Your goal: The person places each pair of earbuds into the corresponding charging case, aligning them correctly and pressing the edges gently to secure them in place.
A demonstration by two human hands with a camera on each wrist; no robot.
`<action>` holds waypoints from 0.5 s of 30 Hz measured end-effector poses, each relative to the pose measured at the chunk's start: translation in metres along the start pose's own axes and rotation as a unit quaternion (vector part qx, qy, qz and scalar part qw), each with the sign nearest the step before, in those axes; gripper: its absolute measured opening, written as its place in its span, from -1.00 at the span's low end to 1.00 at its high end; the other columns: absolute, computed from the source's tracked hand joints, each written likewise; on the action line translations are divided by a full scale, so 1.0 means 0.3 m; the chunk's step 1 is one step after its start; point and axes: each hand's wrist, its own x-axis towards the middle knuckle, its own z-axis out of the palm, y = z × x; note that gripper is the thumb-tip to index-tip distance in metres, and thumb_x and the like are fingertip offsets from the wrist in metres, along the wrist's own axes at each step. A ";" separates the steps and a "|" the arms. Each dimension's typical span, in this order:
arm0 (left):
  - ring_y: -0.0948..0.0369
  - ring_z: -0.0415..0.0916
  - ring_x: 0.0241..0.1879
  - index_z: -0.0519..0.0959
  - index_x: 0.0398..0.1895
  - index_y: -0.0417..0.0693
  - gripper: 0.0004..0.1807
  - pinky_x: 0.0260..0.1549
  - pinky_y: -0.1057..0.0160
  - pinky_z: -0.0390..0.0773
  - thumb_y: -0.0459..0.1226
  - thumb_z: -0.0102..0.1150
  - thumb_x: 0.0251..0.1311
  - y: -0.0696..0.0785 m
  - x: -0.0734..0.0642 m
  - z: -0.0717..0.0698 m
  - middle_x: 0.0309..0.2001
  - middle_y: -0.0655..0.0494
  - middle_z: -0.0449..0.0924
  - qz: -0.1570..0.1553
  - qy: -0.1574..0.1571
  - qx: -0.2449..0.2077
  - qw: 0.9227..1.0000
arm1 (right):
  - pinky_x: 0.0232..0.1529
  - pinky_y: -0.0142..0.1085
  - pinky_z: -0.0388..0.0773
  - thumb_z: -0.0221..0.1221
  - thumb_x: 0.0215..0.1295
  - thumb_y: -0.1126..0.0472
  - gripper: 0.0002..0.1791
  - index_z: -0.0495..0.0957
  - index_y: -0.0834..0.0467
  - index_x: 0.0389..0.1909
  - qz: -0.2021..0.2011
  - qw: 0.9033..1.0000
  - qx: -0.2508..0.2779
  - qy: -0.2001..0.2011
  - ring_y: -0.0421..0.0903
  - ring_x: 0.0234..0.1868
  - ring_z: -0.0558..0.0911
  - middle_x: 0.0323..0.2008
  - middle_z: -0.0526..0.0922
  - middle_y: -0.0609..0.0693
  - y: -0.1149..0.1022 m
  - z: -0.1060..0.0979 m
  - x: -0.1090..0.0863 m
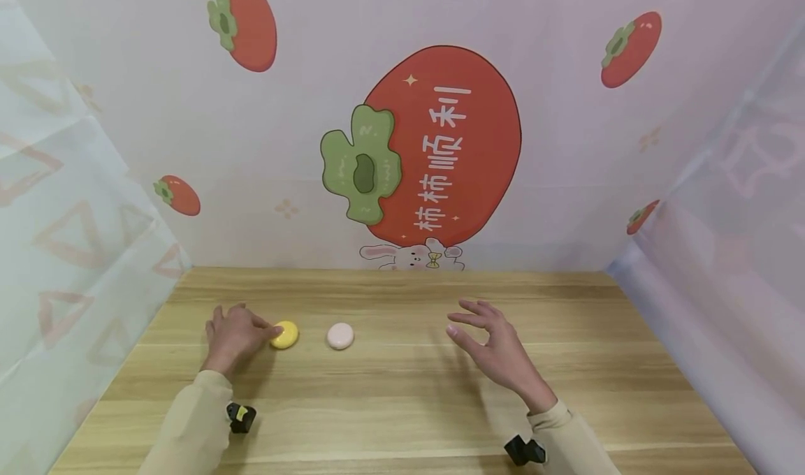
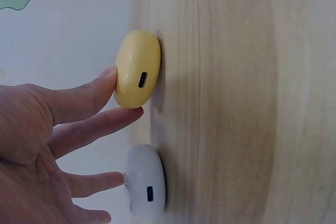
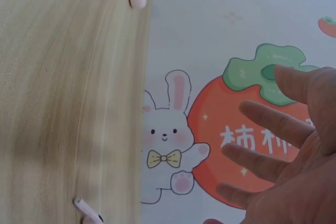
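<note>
My left hand [image 1: 237,335] pinches a glossy yellow earbud charging case [image 2: 137,69] by its edge. In the left wrist view the thumb [image 2: 84,98] presses its top, the index fingertip is at its side, and the other fingers are spread. A charging port shows on the case. Beside it on the table lies a white earbud case [image 2: 146,182], hidden behind the left hand in the head view. A pale pink case [image 1: 340,336] lies to the right of the yellow one. My right hand [image 1: 499,349] hovers over the table, fingers loosely spread, holding nothing.
A pink earbud [image 3: 88,211] lies on the wooden table [image 1: 377,412], near the bottom of the right wrist view. Behind the table stands a backdrop [image 1: 283,126] printed with persimmons and a rabbit. Light fabric walls [image 1: 82,147] close in both sides.
</note>
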 end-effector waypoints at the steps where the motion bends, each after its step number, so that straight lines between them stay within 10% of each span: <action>1: -0.63 -0.38 0.39 0.76 -0.17 -0.28 -0.58 0.25 -0.58 -0.33 -0.04 0.35 0.25 -0.003 0.001 0.000 0.37 -0.60 0.13 -0.003 -0.001 -0.002 1.000 | 0.33 0.42 0.10 0.27 0.41 0.00 -0.60 0.70 0.14 0.12 -0.001 1.000 0.000 0.001 0.29 0.51 0.15 0.35 0.48 0.16 0.001 0.000 -0.001; 15: -0.61 -0.42 0.41 0.76 -0.16 -0.28 -0.60 0.27 -0.56 -0.39 -0.07 0.36 0.24 0.005 -0.001 -0.004 0.38 -0.65 0.06 -0.014 0.010 -0.006 1.000 | 0.34 0.42 0.08 0.27 0.41 -0.01 -0.61 0.70 0.12 0.12 0.000 1.000 -0.003 0.004 0.28 0.51 0.17 0.34 0.49 0.16 0.007 -0.001 -0.001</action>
